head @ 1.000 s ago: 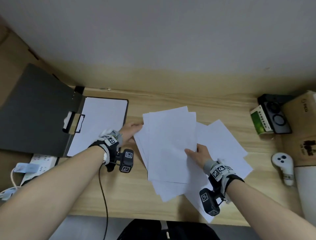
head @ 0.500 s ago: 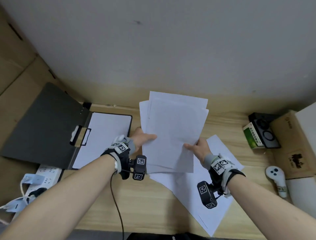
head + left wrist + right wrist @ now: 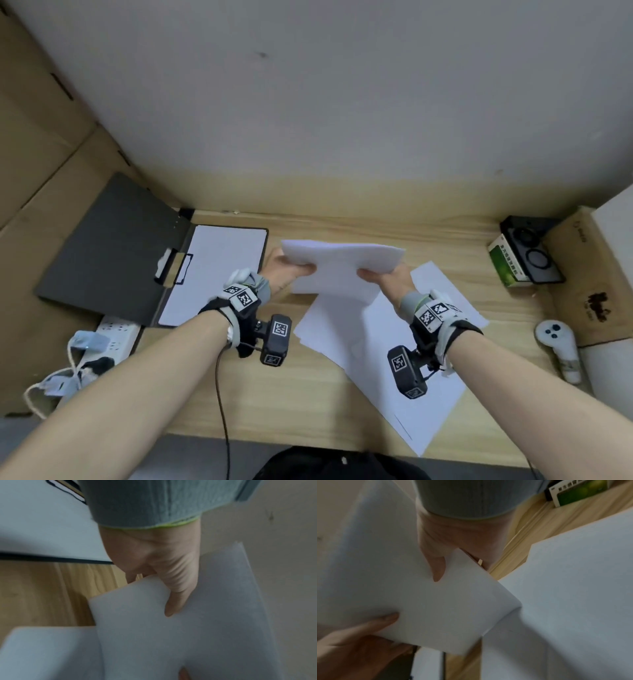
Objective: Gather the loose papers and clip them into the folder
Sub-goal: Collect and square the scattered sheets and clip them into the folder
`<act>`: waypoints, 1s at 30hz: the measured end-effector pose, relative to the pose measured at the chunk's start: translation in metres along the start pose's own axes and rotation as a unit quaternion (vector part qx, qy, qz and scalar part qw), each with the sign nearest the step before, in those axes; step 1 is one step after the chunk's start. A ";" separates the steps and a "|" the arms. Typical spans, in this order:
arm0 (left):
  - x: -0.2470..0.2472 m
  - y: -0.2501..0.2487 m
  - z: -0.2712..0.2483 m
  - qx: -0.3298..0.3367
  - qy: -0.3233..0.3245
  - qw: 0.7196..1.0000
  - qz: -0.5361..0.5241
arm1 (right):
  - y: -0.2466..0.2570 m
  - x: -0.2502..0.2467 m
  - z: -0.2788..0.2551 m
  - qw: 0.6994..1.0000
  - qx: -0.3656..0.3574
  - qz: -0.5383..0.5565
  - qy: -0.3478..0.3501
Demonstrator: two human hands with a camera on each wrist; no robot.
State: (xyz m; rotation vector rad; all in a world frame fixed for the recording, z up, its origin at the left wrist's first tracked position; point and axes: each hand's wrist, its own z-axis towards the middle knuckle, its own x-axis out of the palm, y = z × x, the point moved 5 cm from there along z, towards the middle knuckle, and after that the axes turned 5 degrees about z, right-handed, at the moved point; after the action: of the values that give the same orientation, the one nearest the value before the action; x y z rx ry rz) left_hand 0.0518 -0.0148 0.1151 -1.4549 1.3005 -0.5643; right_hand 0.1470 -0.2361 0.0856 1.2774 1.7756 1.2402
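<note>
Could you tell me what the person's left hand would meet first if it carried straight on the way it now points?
Probably the pale grey back wall; the left hand, gripping the white paper stack, points across bare light wooden desk toward it. Depth is uncertain.

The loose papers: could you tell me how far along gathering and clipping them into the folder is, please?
Done: a stack of papers is gathered and lifted off the desk. In hand: the left hand and right hand grip its opposite sides. Left: several sheets lie loose on the desk, and nothing from the stack is yet under the clip of the open folder, which holds one sheet.
</note>
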 end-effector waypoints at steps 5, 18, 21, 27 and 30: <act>0.003 -0.013 -0.003 -0.006 -0.032 0.999 -0.013 | 0.004 -0.006 0.002 0.999 0.006 0.038 0.014; -0.002 0.033 -0.009 -0.103 -0.064 0.992 0.021 | -0.024 0.011 0.000 0.998 0.043 0.012 0.036; -0.002 0.051 -0.006 -0.145 -0.048 0.987 0.057 | -0.041 0.018 0.004 0.996 0.080 -0.024 0.033; -0.038 0.062 0.026 -0.140 -0.016 0.989 0.042 | -0.033 0.048 0.027 0.997 0.079 -0.023 0.000; -0.065 0.065 0.030 -0.134 0.016 0.990 0.050 | -0.040 0.075 0.037 0.994 0.096 -0.042 -0.007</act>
State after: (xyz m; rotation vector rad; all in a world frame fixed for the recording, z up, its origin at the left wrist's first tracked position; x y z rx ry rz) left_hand 0.0317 0.0658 0.0655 -1.5917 1.5092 -0.3577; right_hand 0.1388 -0.1571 0.0383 1.2983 1.9550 1.0319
